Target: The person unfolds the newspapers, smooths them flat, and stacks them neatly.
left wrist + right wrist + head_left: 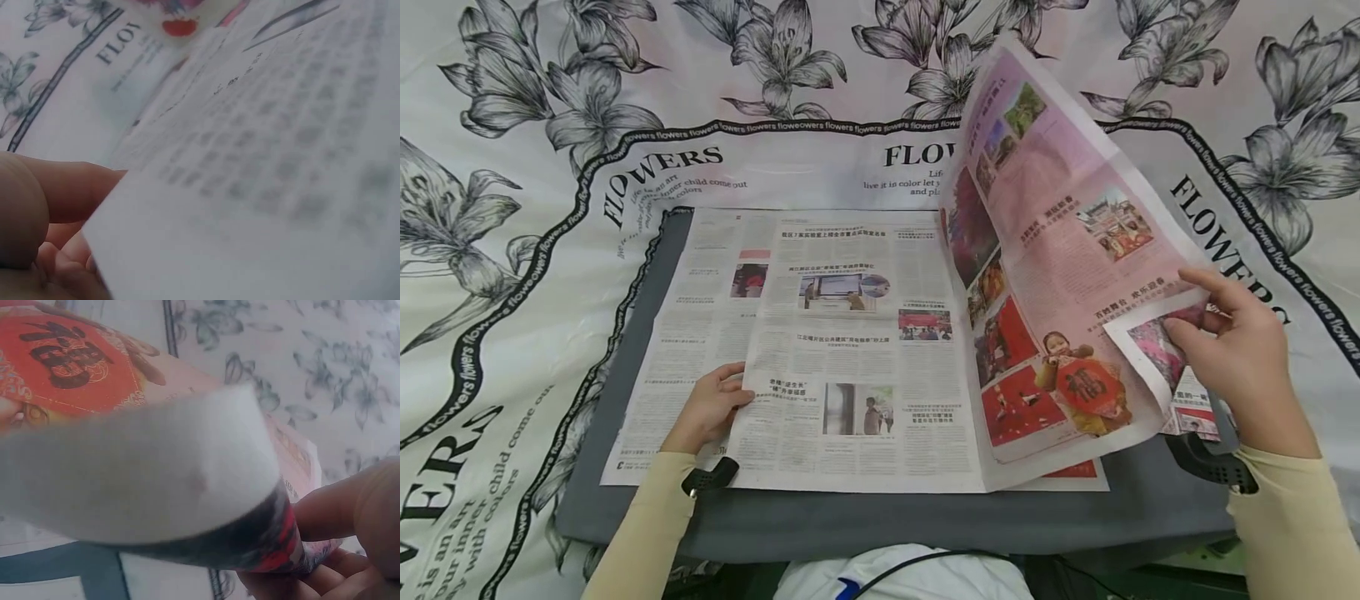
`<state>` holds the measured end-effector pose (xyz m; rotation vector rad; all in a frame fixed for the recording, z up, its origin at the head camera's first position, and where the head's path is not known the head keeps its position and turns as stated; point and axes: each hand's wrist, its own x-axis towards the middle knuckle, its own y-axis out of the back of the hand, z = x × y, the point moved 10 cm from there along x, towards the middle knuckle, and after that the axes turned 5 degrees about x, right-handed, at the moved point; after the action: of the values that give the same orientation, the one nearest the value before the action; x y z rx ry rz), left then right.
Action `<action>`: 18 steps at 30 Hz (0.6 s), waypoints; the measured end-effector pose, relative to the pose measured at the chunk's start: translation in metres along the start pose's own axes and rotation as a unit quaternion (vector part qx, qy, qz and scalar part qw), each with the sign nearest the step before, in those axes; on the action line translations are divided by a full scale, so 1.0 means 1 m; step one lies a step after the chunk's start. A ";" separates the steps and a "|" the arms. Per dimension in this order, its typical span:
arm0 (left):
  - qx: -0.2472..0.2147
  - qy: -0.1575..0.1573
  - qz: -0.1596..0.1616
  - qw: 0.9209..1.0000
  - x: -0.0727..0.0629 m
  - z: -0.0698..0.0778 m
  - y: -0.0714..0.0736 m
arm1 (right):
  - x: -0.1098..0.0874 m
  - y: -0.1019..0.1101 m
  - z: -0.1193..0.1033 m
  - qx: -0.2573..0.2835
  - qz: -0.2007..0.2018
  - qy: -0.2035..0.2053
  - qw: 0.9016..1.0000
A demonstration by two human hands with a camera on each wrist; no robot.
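Note:
A newspaper (865,375) lies spread on the grey tabletop, text and small photos on its left-hand pages. My left hand (709,407) pinches the left edge of an inner page; in the left wrist view the page corner (109,250) sits between thumb and fingers. At the right, my right hand (1243,350) holds up a colourful pink page (1052,233) by its right edge, thumb on the near side. The lower corner of that page curls over, its pale margin (144,475) large in the right wrist view. Part of the sheets beneath is hidden by the raised page.
A floral cloth (820,167) with black lettering surrounds the grey tabletop (850,525). Black bands (1210,462) circle both wrists. A dark cable (925,557) crosses the person's white clothing at the near edge.

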<state>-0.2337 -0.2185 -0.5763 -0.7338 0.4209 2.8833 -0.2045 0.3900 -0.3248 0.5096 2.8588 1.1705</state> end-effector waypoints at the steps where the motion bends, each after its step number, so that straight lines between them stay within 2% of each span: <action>1: 0.004 0.000 0.002 1.000 -0.002 -0.002 0.005 | -0.001 -0.001 0.009 0.009 0.001 -0.013 1.000; 6: 0.024 0.006 0.026 0.999 -0.008 -0.012 0.032 | -0.008 -0.012 0.042 0.042 0.003 -0.039 0.998; 12: 0.041 0.017 0.046 0.998 -0.014 -0.023 0.058 | -0.012 -0.027 0.062 0.059 0.011 -0.028 0.998; 18: 0.052 0.032 0.057 0.997 -0.019 -0.031 0.082 | -0.021 -0.058 0.084 0.058 -0.023 -0.049 0.997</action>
<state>-0.2197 -0.3072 -0.5738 -0.8111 0.6355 2.9223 -0.1906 0.4022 -0.4279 0.4872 2.8502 0.9483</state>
